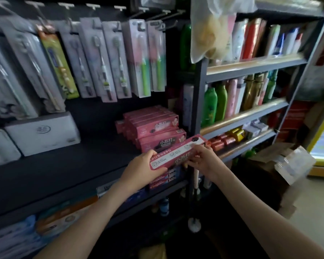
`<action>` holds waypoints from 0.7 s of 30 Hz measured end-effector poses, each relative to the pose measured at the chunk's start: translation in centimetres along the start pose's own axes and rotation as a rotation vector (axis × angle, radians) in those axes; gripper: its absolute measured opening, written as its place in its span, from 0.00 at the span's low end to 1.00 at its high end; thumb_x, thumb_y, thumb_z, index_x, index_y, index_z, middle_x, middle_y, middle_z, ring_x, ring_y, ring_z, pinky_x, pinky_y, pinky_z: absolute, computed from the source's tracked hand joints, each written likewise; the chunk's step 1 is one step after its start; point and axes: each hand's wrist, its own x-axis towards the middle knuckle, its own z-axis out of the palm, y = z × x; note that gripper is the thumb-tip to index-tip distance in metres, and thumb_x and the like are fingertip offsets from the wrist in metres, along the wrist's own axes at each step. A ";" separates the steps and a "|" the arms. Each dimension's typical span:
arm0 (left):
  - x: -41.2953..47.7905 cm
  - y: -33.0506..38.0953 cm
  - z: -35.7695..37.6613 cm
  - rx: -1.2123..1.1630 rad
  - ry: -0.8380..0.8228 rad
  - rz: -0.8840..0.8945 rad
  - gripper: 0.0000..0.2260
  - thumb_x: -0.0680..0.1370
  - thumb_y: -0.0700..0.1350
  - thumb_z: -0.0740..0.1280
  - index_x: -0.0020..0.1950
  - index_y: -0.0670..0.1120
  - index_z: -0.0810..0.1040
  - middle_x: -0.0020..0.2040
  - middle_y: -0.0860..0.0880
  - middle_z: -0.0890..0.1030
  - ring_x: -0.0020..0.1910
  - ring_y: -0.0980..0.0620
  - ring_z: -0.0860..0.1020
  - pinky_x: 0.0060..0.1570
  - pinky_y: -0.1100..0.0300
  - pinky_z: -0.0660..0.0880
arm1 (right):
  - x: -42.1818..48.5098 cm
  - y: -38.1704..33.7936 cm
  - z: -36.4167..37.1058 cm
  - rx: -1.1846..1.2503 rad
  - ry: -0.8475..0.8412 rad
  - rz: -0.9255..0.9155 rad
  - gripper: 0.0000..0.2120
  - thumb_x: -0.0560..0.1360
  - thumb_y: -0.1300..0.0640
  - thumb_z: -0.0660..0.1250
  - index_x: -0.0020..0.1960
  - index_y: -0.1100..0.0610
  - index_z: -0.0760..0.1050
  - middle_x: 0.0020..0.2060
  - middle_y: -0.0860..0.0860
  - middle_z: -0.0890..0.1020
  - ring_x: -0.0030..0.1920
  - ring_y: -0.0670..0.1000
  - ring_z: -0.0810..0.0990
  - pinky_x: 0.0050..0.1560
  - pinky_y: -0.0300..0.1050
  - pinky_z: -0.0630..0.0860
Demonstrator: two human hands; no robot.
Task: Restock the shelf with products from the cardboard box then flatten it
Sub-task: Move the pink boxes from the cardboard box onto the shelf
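Pink toothpaste carton (178,154) is held in both hands in front of the dark shelf (73,165), just below and in front of the pink stack. Its long axis runs from lower left to upper right, with the far end raised toward the upright post (198,101) and the printed white strip facing up.

- Far left: toothbrush packs (101,58) are hung in a row on hooks above the shelf. White packets (43,133) are laid on the shelf beneath them.
- Left hand (142,165): the carton's lower-left end is gripped, thumb on top and the rest wrapped beneath.
- Centre: a stack of matching pink cartons (157,128) is piled at the right end of the shelf, long axes roughly parallel to the held one. Blue cartons (168,176) are seen on the shelf below.
- Right hand (204,159): the carton's middle is pinched, with the fingers (194,162) curled onto its top face.
- Right of the post: bottles (221,103) are stood upright on the grey shelves, and a plastic bag (209,30) is hung over the top corner.
- Far right, floor: a cardboard box (264,154) is seen with its flaps open. A clear wrapped pack (294,163) is propped at its edge. The other contents cannot be told.
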 end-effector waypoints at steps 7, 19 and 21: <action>-0.8 -0.2 -1.8 -0.310 0.038 -0.129 0.21 0.73 0.59 0.69 0.62 0.54 0.69 0.54 0.57 0.78 0.49 0.61 0.78 0.45 0.67 0.73 | -0.2 0.5 5.3 -0.172 -0.471 0.019 0.23 0.75 0.53 0.68 0.66 0.62 0.69 0.58 0.59 0.80 0.60 0.60 0.78 0.59 0.55 0.76; -1.1 -0.8 -5.4 -0.897 0.174 -0.320 0.27 0.65 0.65 0.69 0.57 0.50 0.74 0.58 0.47 0.76 0.56 0.50 0.79 0.49 0.51 0.81 | -0.1 -1.8 7.5 -1.352 -0.472 -0.739 0.29 0.69 0.56 0.74 0.67 0.50 0.69 0.56 0.43 0.70 0.58 0.46 0.70 0.60 0.40 0.67; -1.1 -0.9 -5.0 -0.913 0.181 -0.326 0.19 0.71 0.58 0.71 0.54 0.47 0.76 0.58 0.45 0.77 0.55 0.49 0.79 0.50 0.52 0.80 | -0.2 -1.9 7.6 -1.368 -0.435 -0.795 0.28 0.69 0.55 0.75 0.66 0.50 0.70 0.56 0.43 0.71 0.59 0.47 0.70 0.63 0.43 0.65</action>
